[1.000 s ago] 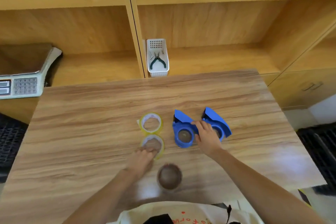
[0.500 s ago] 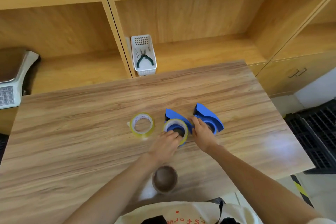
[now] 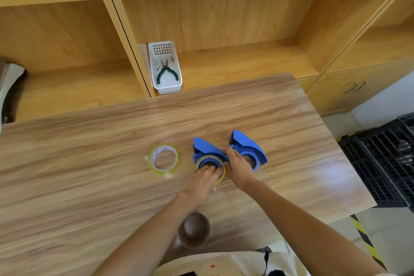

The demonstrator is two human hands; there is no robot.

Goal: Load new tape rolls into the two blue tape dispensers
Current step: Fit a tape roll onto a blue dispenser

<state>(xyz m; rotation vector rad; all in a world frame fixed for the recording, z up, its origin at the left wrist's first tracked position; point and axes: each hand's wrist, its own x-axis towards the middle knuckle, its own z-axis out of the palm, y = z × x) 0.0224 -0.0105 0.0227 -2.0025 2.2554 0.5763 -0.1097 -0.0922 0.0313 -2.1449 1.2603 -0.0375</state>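
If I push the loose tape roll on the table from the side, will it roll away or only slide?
The loose tape roll lies flat on its side on the table, so it would probably slide, not roll. Its core is empty, so it is likely light and easy to move. The tape end sticking out at its left may catch slightly.
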